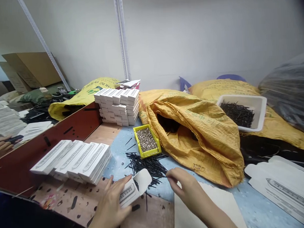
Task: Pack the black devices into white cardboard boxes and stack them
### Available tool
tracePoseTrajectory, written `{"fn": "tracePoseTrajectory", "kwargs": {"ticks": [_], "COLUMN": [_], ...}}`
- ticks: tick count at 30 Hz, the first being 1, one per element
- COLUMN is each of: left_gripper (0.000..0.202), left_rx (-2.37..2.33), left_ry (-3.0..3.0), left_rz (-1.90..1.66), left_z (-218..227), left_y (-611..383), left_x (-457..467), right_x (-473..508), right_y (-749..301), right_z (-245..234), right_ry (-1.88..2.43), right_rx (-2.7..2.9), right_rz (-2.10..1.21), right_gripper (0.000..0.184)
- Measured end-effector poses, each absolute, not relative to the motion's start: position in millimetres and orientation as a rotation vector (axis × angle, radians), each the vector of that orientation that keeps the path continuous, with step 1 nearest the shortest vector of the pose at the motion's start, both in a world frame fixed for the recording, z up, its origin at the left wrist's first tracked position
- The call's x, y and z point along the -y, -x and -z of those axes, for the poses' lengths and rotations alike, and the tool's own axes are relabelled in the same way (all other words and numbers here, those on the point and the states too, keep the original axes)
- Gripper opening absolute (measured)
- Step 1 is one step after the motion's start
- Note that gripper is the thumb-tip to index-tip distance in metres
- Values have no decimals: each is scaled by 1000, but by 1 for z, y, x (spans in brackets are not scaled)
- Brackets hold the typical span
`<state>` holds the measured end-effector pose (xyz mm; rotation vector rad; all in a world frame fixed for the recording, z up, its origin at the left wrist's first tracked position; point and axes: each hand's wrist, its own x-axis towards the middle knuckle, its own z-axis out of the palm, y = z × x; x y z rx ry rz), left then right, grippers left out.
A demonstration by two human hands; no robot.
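My left hand [111, 204] is wrapped round a small white printed carton [129, 194]. The carton's end flap [144, 180] stands open, facing right. Close by on the right, my right hand [183, 183] pinches a thin black stick [162, 176] between thumb and fingertips, at the edge of a loose pile of black sticks [147, 165]. Just behind that pile sits a yellow tray [159, 149] full of small shiny metal pieces [146, 138]. What the carton holds inside is hidden.
Closed white cartons [90, 161] lie stacked at left, with a taller stack [118, 107] behind. A yellow woven sack [201, 138] gapes at centre right. A white bin [260, 111] holds dark sticks. Flat cartons [293, 191] lie right. Beyond the red-brown divider [63, 132] is another person's hand [0, 145].
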<state>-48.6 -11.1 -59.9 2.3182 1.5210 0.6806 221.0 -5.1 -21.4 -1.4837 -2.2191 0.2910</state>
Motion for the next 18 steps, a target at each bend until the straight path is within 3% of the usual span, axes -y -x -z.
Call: {"fn": "tracePoseTrajectory", "kwargs": {"ticks": [7,10,14,16,18], "left_gripper": [75,77,84,75,64], "left_rx": [-1316,-1298,-1261,-1214,-1170], "left_ry": [-2291,-2134,-1936,-1897,-1889], "left_rz": [-726,-831,-1002,-1074,-1123], "left_z": [61,64,75,79,80], "left_y": [8,-3,-26,-38,-46], "left_x": [15,24,37,40,39], "right_x": [20,22,21,22,26], "right_y": [-210,-217,-216,-206,-196], "right_z": [-26,-20,6,18,24], "right_ry": [1239,1214,1157,1077,1061], "right_rx": [2500,2253,1488,1173,1077], "right_rz": [-182,-522,-1163,-1475,-1549], "right_gripper": [20,33,47,48,43]}}
